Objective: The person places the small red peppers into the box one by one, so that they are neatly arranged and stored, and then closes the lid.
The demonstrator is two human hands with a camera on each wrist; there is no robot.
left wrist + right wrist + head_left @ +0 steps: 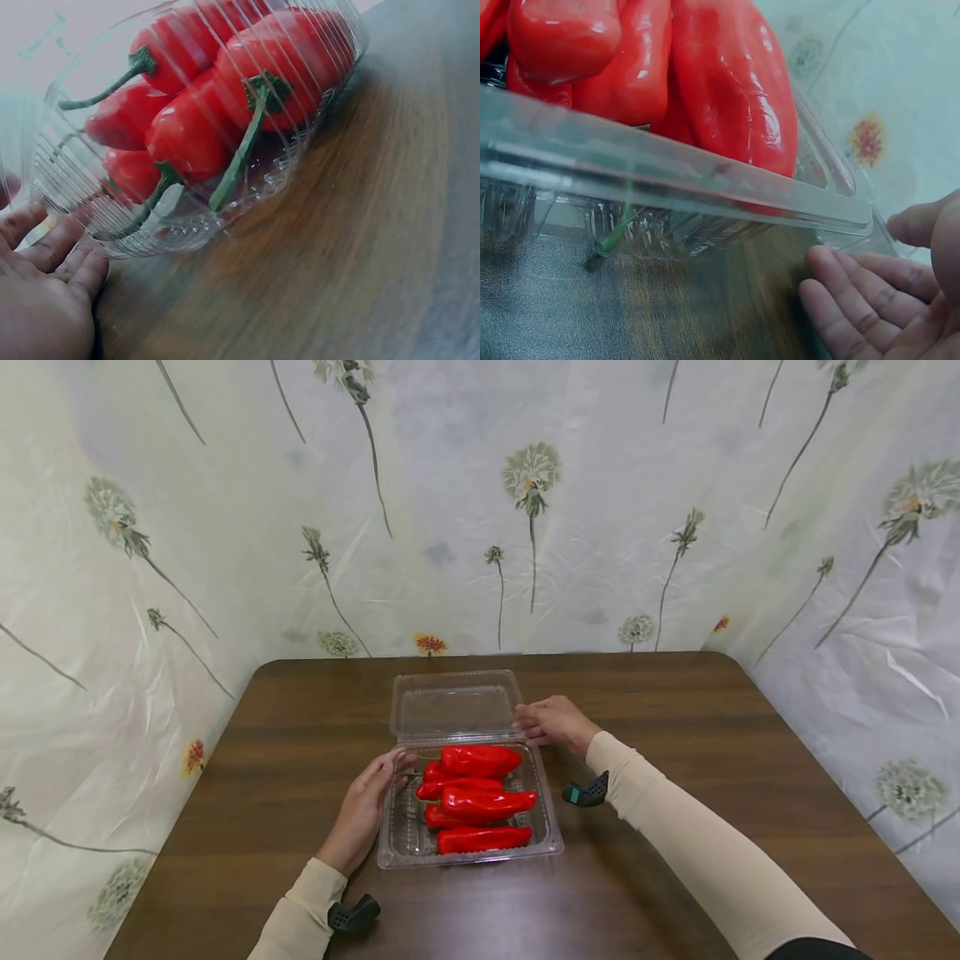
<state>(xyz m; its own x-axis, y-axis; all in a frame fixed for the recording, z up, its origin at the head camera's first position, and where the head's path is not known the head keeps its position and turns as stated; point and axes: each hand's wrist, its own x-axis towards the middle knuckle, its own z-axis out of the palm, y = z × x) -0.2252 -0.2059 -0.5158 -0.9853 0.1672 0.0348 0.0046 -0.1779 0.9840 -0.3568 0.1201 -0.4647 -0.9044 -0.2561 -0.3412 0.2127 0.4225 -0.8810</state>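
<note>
A clear plastic clamshell container (558,843) lies with its lid (455,706) folded back, away from the body. Inside are several glossy red peppers (480,760) with green stems (244,154). My left hand (367,806) rests along the container's left wall near its back corner, its fingers (49,251) extended against the ribbed plastic. At the right end of the hinge side, my right hand (558,724) reaches the lid's edge. There its loosely extended fingers (862,296) touch the corner, with the thumb apart from them.
The container sits on a dark brown wooden table (675,760) with rounded far corners. Behind and on both sides hangs a pale sheet (450,485) printed with dandelions. Black wrist devices (587,791) are worn at both cream sleeves (682,827).
</note>
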